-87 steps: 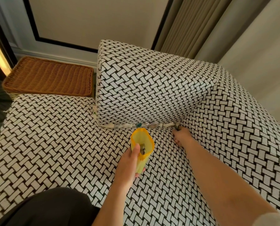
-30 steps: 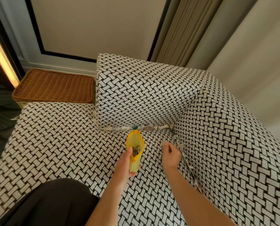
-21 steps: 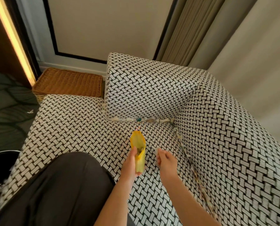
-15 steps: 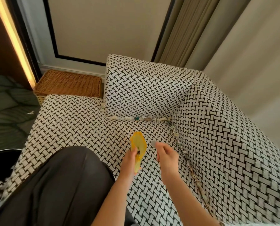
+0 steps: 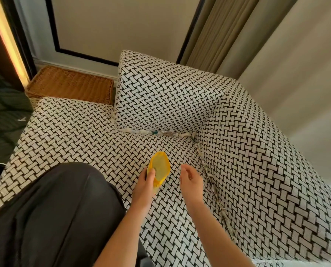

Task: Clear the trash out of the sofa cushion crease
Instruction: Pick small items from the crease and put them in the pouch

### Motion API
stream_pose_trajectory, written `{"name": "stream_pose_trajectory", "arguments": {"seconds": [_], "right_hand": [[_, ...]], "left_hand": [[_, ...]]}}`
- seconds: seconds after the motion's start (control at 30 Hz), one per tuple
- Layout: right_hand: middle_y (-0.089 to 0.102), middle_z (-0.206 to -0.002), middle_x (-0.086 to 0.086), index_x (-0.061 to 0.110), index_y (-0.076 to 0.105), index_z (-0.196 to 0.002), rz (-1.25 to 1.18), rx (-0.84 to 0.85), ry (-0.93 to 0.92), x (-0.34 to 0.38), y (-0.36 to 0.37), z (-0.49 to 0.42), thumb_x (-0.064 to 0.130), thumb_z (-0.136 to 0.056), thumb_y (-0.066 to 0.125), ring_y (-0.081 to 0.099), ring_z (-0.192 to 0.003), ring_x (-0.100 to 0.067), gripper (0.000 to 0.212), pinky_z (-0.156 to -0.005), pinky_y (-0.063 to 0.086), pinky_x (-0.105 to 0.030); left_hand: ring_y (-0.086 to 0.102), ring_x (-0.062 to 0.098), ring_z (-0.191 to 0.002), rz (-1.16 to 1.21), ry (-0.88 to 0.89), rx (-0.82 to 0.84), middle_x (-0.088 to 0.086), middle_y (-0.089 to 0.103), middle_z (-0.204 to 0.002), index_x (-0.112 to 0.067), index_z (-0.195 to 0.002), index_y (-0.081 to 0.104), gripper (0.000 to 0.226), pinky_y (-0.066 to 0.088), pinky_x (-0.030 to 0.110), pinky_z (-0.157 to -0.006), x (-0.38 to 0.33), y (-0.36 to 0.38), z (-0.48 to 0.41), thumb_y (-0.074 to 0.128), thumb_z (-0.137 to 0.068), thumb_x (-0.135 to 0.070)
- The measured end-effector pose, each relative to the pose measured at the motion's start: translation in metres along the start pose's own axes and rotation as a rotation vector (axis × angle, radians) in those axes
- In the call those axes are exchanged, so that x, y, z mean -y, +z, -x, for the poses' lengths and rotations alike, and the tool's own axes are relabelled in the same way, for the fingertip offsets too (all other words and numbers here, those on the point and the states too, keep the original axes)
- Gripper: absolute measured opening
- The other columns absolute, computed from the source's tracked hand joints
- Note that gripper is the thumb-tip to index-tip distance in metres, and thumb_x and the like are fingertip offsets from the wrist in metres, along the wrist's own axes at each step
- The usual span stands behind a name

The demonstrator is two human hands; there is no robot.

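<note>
My left hand (image 5: 144,185) grips a small yellow bag (image 5: 159,169) with its mouth held open, low over the seat cushion (image 5: 80,139). Just to the right of the bag my right hand (image 5: 190,179) hovers with loose fingers and nothing visible in it. Bits of paper-like trash (image 5: 153,132) line the crease under the back cushion (image 5: 166,99). More scraps (image 5: 209,170) run down the crease along the right side cushion (image 5: 266,170).
A brown wicker basket (image 5: 72,86) sits beyond the sofa's left end. My dark-clothed leg (image 5: 51,212) lies on the seat at the lower left. Curtains (image 5: 237,35) hang behind the sofa on the right.
My right hand left the crease corner and came back beside the bag with a scrap pinched, which is gone from its fingers now. The view shifted and my leg came into sight.
</note>
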State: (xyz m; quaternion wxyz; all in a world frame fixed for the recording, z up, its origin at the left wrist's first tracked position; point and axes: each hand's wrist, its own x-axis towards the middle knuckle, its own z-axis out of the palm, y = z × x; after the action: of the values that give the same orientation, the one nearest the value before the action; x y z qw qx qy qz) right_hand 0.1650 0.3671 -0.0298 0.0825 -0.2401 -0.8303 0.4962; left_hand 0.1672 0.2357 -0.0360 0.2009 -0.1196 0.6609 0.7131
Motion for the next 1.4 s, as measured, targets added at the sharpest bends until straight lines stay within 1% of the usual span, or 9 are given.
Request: {"name": "stream_pose_trajectory", "arguments": {"seconds": [0.13, 0.3, 0.4, 0.6, 0.77, 0.93, 1.07, 1.2, 1.4], "right_hand": [[0.051, -0.069, 0.000, 0.013, 0.057, -0.111, 0.163, -0.049, 0.106, -0.028, -0.008, -0.040, 0.018, -0.095, 0.048, 0.037, -0.049, -0.007, 0.019, -0.043, 0.033, -0.015], [0.050, -0.065, 0.004, 0.008, 0.059, -0.117, 0.491, -0.097, 0.044, -0.028, -0.015, -0.095, 0.015, -0.093, 0.052, 0.043, -0.048, -0.005, 0.025, -0.037, 0.033, -0.012], [0.064, -0.082, -0.006, 0.008, 0.060, -0.118, 0.630, -0.130, 0.058, -0.026, -0.016, -0.123, 0.017, -0.092, 0.055, 0.048, -0.049, -0.006, 0.028, -0.036, 0.035, -0.015], [0.061, -0.079, -0.004, 0.008, 0.063, -0.102, 0.782, -0.153, 0.105, -0.024, -0.010, -0.153, 0.017, -0.090, 0.057, 0.056, -0.062, -0.014, 0.016, -0.044, 0.038, -0.021], [0.058, -0.077, -0.008, 0.003, 0.064, -0.092, 0.929, -0.156, 0.092, -0.022, -0.005, -0.165, 0.014, -0.091, 0.055, 0.054, -0.069, -0.020, 0.014, -0.058, 0.046, -0.026], [0.064, -0.087, -0.013, 0.001, 0.063, -0.094, 1.049, -0.133, 0.071, -0.021, -0.001, -0.172, 0.005, -0.090, 0.052, 0.058, -0.075, -0.023, 0.012, -0.060, 0.047, -0.027], [0.064, -0.084, -0.012, 0.002, 0.064, -0.093, 0.980, -0.200, 0.009, -0.025, -0.001, -0.169, 0.008, -0.092, 0.050, 0.060, -0.073, -0.024, 0.015, -0.057, 0.050, -0.029], [0.059, -0.069, -0.003, 0.005, 0.063, -0.090, 0.648, -0.272, -0.109, -0.015, -0.003, -0.138, 0.022, -0.095, 0.048, 0.053, -0.056, -0.017, 0.023, -0.046, 0.044, -0.026], [0.055, -0.064, 0.001, 0.016, 0.065, -0.091, 0.122, -0.031, -0.168, 0.030, -0.004, -0.051, 0.015, -0.091, 0.054, 0.033, -0.045, -0.003, 0.011, -0.041, 0.027, -0.015]], "left_hand": [[0.052, 0.027, -0.113, -0.024, 0.020, 0.017, -0.003, 0.046, -0.118, -0.029, -0.139, 0.034, 0.051, 0.043, 0.044, -0.099, 0.001, 0.001, -0.008, 0.028, -0.094, -0.052], [0.049, 0.024, -0.119, 0.096, 0.009, 0.054, 0.002, 0.046, -0.132, -0.029, -0.141, 0.032, 0.065, 0.038, 0.047, -0.106, 0.002, 0.001, -0.018, 0.031, -0.084, -0.060], [0.048, 0.023, -0.120, 0.130, 0.001, 0.079, 0.002, 0.046, -0.135, -0.030, -0.143, 0.029, 0.074, 0.036, 0.037, -0.103, 0.003, 0.000, -0.024, 0.030, -0.077, -0.063], [0.048, 0.021, -0.123, 0.192, 0.005, 0.109, 0.001, 0.042, -0.142, -0.028, -0.146, 0.025, 0.084, 0.034, 0.046, -0.109, 0.004, 0.000, -0.034, 0.033, -0.074, -0.070], [0.045, 0.021, -0.125, 0.187, 0.006, 0.128, -0.002, 0.041, -0.138, -0.027, -0.147, 0.021, 0.082, 0.030, 0.041, -0.111, 0.004, 0.001, -0.036, 0.030, -0.074, -0.063], [0.046, 0.015, -0.122, 0.179, 0.022, 0.133, -0.006, 0.043, -0.136, -0.034, -0.142, 0.027, 0.075, 0.034, 0.038, -0.108, 0.006, 0.000, -0.037, 0.030, -0.078, -0.072], [0.046, 0.015, -0.121, 0.185, 0.015, 0.134, -0.004, 0.042, -0.140, -0.032, -0.144, 0.027, 0.078, 0.035, 0.036, -0.105, 0.006, 0.000, -0.038, 0.030, -0.078, -0.073], [0.044, 0.009, -0.117, 0.190, 0.012, 0.152, -0.010, 0.043, -0.132, -0.037, -0.140, 0.029, 0.068, 0.033, 0.029, -0.099, 0.003, 0.000, -0.036, 0.029, -0.077, -0.063], [0.042, 0.008, -0.118, 0.177, 0.017, 0.155, -0.010, 0.041, -0.132, -0.038, -0.140, 0.030, 0.070, 0.033, 0.029, -0.100, 0.002, 0.001, -0.035, 0.030, -0.075, -0.065]]}}
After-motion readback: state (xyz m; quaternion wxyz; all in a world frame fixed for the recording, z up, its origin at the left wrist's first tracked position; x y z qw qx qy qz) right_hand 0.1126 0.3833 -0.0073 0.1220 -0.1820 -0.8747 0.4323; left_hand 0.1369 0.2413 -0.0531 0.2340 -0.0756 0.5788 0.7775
